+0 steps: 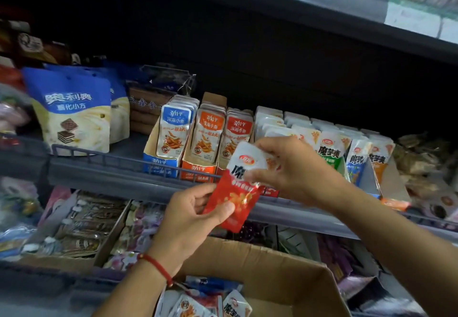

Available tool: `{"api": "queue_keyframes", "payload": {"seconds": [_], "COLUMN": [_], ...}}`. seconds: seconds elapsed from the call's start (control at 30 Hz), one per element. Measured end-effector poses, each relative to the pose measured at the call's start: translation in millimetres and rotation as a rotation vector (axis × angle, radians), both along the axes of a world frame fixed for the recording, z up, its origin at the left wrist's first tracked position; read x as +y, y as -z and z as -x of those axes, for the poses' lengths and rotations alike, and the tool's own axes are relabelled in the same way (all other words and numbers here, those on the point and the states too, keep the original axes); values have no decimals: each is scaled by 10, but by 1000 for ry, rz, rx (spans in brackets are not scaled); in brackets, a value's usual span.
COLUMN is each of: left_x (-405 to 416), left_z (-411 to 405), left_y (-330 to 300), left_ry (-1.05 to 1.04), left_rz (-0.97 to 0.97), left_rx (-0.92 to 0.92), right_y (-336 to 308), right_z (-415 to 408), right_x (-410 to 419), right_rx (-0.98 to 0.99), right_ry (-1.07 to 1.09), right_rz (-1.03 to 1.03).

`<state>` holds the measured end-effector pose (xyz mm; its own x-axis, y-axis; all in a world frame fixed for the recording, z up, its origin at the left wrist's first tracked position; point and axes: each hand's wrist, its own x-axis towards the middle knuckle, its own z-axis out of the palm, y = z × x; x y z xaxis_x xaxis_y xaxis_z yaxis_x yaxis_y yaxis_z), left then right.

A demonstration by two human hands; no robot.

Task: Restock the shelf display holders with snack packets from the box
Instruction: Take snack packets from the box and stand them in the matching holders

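Red-and-white snack packet (235, 193) tilted before the shelf, above the cardboard box (285, 274).

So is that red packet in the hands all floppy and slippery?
Probably a bit floppy: the red packet is a thin, flat foil pouch. It looks light, since the left hand and right hand hold it by fingertip pinches. Its shiny glare suggests a slick surface that could slip.

The cardboard box (260, 267) runs off the frame's bottom edge, hiding most of its packets (198, 302). The right hand (292, 170) covers the middle of the red-and-white packet (235, 193) and the holders behind it. Goods at far left (14, 118) and far right (426, 165) are too blurred to identify.
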<state>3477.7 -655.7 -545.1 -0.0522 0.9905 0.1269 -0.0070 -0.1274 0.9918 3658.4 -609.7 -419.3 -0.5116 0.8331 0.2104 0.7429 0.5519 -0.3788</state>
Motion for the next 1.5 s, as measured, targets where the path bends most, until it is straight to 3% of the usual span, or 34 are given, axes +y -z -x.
{"api": "queue_keyframes", "payload": {"seconds": [0.1,0.2,0.37,0.5,0.8,1.1,1.27,1.4,1.5], "left_x": [55,103,102,78,360,652,825,936,904], "left_z": [70,99,-12,-74,-501,-633,-615,-606,-595], "left_y": [17,34,47,74,104,76,-31,-83,-77], "left_ry": [-104,-142,-112,-88,-34,-312,-358,-343,-354], "left_rz": [21,76,80,-47,-427,-553,-611,-636,-639], "left_rx": [46,-20,-14,127,587,490,530,655,612], "right_y": [-118,-156,136,366,410,631,589,500,358], "right_z": [-213,-469,-676,-802,-883,-965,-1012,-1025,-1026], "right_x": [-26,-25,57,123,65,-83,-5,124,222], "right_rx": [134,268,132,62,129,257,298,257,141], "right_ry": [112,194,71,11,-20,35,48,43,40], "right_rz": [-238,-436,-615,-613,-650,-486,-430,-428,-460]}}
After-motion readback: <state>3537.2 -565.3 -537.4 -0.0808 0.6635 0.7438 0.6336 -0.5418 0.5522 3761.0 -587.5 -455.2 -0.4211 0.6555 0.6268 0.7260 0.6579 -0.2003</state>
